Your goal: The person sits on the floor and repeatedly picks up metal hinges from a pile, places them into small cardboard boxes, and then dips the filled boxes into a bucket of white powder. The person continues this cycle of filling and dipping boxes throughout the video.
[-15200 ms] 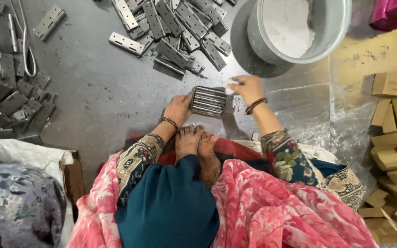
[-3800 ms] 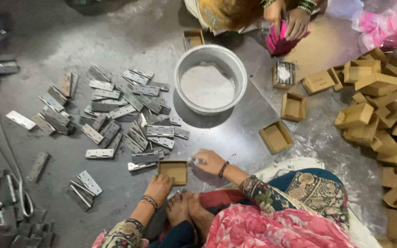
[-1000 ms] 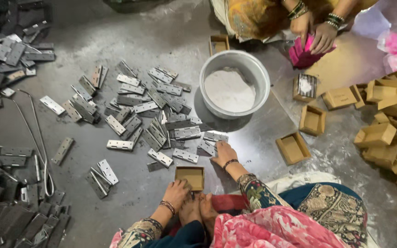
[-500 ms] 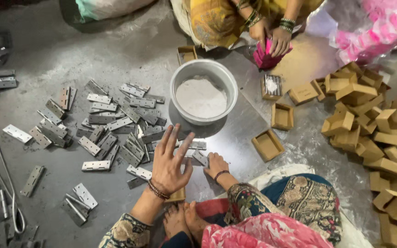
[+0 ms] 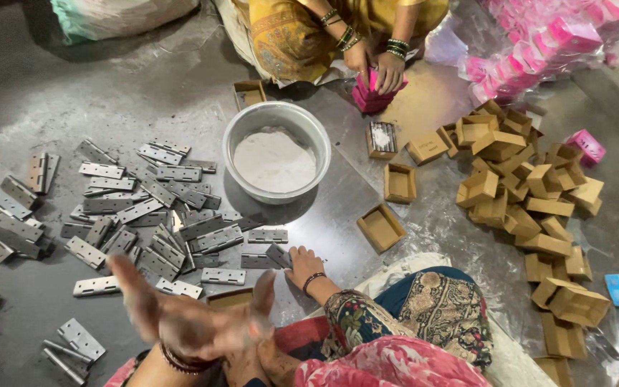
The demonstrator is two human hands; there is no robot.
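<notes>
Hinges (image 5: 145, 215) lie scattered across the grey floor (image 5: 145, 93) ahead of us, a loose heap of flat metal plates, and our right hand (image 5: 302, 261) rests on the nearest one (image 5: 279, 254), fingers bent over it; we cannot tell whether it grips the plate or only presses on it. Our left hand (image 5: 188, 319) hangs blurred above the floor, fingers spread wide and holding nothing, just over a small open box (image 5: 227, 297) by our knees. Beyond the heap stands a metal bowl (image 5: 276, 154) of white powder. More empty boxes (image 5: 524, 193) pile up to the right, two lying apart near the bowl. Across from us, another person's hands (image 5: 377, 68) hold a pink packet (image 5: 370, 93).
</notes>
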